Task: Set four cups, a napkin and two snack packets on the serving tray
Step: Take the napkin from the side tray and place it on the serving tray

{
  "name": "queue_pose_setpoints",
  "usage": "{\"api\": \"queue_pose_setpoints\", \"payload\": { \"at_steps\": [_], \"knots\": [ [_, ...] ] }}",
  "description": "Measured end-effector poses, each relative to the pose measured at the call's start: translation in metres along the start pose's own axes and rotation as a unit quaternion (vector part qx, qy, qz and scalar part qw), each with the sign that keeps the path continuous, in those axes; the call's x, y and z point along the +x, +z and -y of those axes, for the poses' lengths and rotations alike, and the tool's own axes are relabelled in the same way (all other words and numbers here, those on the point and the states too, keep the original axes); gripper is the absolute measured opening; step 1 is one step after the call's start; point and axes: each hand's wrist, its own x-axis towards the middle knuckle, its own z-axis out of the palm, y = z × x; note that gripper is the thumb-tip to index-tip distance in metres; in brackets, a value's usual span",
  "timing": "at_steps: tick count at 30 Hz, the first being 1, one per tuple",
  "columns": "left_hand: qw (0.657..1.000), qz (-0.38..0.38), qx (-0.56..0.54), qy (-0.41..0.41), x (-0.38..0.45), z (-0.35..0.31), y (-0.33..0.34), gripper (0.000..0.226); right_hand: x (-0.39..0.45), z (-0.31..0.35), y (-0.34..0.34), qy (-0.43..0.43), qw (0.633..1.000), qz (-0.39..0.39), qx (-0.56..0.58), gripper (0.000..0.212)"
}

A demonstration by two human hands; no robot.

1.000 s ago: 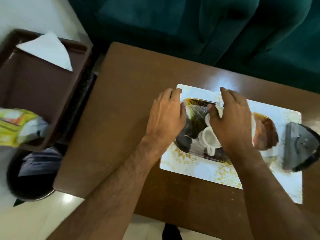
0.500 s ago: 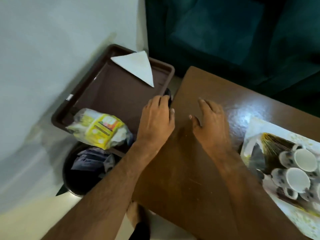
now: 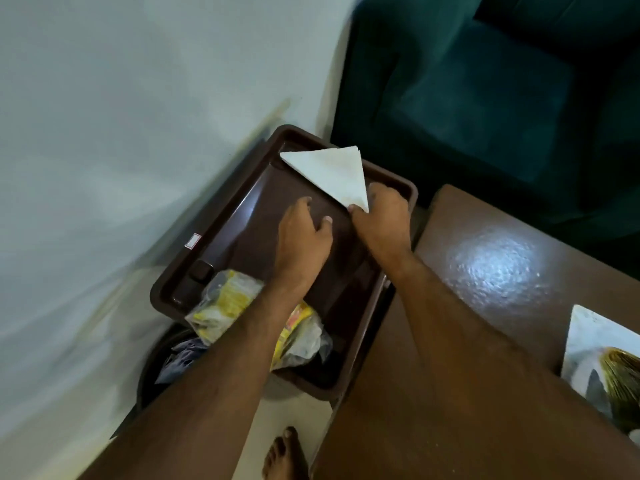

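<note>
Setting: brown bench [image 3: 485, 341] beside a pale wall.
Brown tray [image 3: 242, 216]: napkin [image 3: 332, 171] propped in its corner, snack packet [image 3: 225, 303] inside.
Right hand [image 3: 381, 220]: fingers pinching the napkin's tip, likely to move it.
Left hand [image 3: 304, 233]: fingers loose, spread over the tray floor.

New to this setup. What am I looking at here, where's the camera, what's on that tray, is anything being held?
No machine here: a person works with bare hands, and one wide-angle camera on their head looks down at them, so the arms enter from the bottom. A brown tray sits beside a wooden table, over a dark bin. In the tray lie a folded white napkin at the far corner and yellow snack packets at the near end, partly hidden by the forearm. The right hand pinches the napkin's near tip. The left hand hovers over the tray floor, fingers spread, holding nothing. A patterned mat shows at the right edge; no cups are in view.
</note>
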Motion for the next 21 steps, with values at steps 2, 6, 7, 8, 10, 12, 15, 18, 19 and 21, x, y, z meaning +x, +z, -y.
{"api": "queue_pose_setpoints", "payload": {
  "at_steps": [2,6,7,8,10,12,15,18,19,21],
  "knots": [
    [0.999,0.005,-0.029,-0.024,0.016,0.003,-0.001,0.052,0.017,0.006,0.013,0.030,0.999,-0.014,0.015,0.039],
    [0.996,0.009,-0.077,-0.050,0.040,0.006,0.000,0.053,0.038,0.015,0.029,0.072,0.995,-0.053,0.047,0.060],
    [0.995,0.010,-0.086,-0.053,0.044,0.007,0.000,0.054,0.041,0.016,0.032,0.079,0.994,-0.062,0.050,0.065],
    [0.994,0.013,-0.095,-0.056,0.048,0.007,0.000,0.054,0.044,0.018,0.034,0.084,0.993,-0.067,0.049,0.068],
    [0.992,0.018,-0.108,-0.060,0.053,0.007,0.001,0.055,0.048,0.020,0.038,0.092,0.992,-0.077,0.048,0.070],
    [0.991,0.021,-0.118,-0.063,0.057,0.007,0.002,0.055,0.052,0.022,0.039,0.100,0.990,-0.082,0.059,0.069],
    [0.989,0.022,-0.131,-0.065,0.061,0.006,0.005,0.055,0.055,0.022,0.038,0.103,0.990,-0.071,0.072,0.063],
    [0.985,0.024,-0.152,-0.076,0.062,0.008,0.005,0.056,0.047,0.020,0.034,0.077,0.992,-0.062,0.078,0.044],
    [0.985,0.020,-0.152,-0.073,0.061,0.009,0.004,0.056,0.042,0.019,0.031,0.064,0.992,-0.065,0.088,0.039],
    [0.993,-0.013,-0.111,-0.023,0.059,0.013,-0.001,0.066,0.031,0.016,0.025,0.028,0.990,-0.081,0.116,0.031]
  ]
}}
